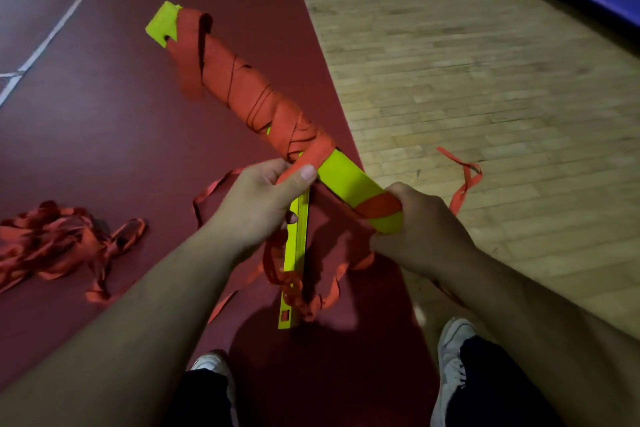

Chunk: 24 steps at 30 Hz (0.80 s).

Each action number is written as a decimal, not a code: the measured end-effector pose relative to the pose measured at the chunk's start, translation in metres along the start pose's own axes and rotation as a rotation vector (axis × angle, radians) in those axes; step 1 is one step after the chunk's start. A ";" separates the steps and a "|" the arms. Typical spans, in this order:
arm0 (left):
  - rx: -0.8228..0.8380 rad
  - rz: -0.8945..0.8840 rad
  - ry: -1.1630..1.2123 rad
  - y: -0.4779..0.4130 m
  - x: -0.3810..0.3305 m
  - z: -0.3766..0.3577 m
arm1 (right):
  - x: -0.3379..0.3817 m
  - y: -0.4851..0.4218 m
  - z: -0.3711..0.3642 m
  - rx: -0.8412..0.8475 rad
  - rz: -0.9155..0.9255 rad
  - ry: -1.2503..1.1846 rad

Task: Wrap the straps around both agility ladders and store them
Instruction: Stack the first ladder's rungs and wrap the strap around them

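Pinches flat orange webbing strap [311,153] with left hand [263,206], clutches near end of yellow-green plastic ladder bundle [346,177] with right hand [417,230].

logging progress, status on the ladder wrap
Both busy: left hand pinches strap, right hand grips wrapped ladder. Mostly bound. Underneath, second ladder, straps loose.

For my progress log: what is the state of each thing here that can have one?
held ladder bundle: mostly wrapped in red strap, near part bare.
second ladder bundle: unwrapped, straps loose around it.
strap heap: tangled on the floor.
left hand: pinches the red strap.
right hand: grips the held bundle's end.
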<state>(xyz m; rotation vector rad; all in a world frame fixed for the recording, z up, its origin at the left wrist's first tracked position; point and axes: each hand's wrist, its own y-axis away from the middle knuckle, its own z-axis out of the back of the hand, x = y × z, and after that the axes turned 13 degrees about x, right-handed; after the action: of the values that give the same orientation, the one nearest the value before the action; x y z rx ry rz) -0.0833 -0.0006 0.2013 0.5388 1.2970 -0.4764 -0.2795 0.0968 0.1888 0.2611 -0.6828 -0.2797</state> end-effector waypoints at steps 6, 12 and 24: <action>0.018 -0.095 0.026 0.005 -0.005 0.008 | 0.009 0.005 -0.005 0.039 0.040 -0.163; 0.027 -0.091 0.225 0.005 0.004 0.009 | 0.014 0.011 -0.002 0.176 0.099 -0.254; 0.308 -0.092 0.519 0.007 0.005 0.000 | 0.016 0.015 0.011 0.718 0.078 -0.725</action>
<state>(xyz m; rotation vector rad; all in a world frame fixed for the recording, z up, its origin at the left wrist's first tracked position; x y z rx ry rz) -0.0776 0.0048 0.1977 0.9031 1.7610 -0.6452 -0.2724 0.1035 0.2115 0.8369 -1.5034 -0.0322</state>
